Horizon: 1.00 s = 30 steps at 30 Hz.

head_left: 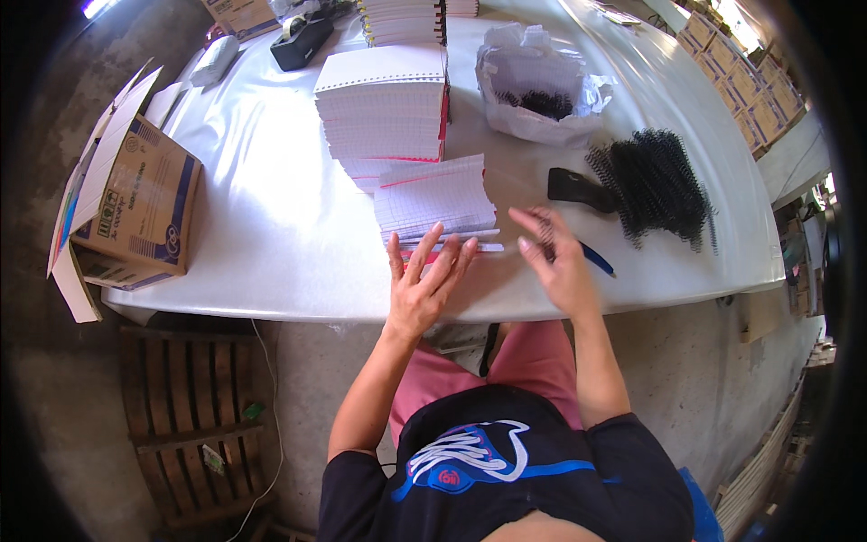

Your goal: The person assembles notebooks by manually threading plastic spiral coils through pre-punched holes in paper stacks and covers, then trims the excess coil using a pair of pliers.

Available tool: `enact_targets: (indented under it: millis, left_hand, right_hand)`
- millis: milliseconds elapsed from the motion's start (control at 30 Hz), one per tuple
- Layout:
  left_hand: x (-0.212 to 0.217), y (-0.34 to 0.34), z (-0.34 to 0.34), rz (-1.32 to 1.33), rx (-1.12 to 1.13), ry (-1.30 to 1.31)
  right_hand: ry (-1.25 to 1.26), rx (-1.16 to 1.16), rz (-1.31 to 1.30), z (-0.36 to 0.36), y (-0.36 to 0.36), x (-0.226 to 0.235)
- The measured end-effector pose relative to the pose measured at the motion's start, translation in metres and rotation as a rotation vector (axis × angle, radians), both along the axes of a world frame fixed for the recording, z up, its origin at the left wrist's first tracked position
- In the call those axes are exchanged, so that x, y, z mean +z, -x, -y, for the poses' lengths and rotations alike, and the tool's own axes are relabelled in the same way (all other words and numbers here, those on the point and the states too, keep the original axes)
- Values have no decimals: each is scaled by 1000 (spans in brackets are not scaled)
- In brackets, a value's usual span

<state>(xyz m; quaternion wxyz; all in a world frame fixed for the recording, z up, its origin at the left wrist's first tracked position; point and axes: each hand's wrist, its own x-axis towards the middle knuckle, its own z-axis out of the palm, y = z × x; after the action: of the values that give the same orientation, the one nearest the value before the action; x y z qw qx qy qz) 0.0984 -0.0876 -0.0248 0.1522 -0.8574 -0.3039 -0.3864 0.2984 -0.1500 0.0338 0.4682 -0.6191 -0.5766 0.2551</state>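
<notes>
My left hand [423,285] lies flat, fingers spread, on the near edge of a small stack of squared-paper notebook pages [435,197] with a pink cover edge. My right hand [555,253] hovers just right of that stack and pinches a black spiral binding coil [546,233], which is blurred. Behind the stack stands a taller pile of punched squared-paper blocks [384,113]. A heap of black spiral coils [657,185] lies to the right on the white table [271,217].
A black tool [578,188] and a blue pen [596,262] lie near my right hand. A white bag of coils [537,86] sits behind. A black tape dispenser [301,41] is far left. An open cardboard box [135,203] stands at the table's left edge, above a wooden pallet [199,425].
</notes>
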Motion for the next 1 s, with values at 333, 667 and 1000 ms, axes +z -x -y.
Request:
enact_targets:
  millis: [333,667,1000]
  left_hand:
    - [1,10,3,-94,-2,118]
    - [-3,24,3,-245,-22,78]
    - [15,25,6,-274,-81,141]
  right_hand:
    - [-74,23,440,14,25,-17]
    - [-78,-114,943,20,17,-22]
    - [-179,-73,458,28,13,-17]
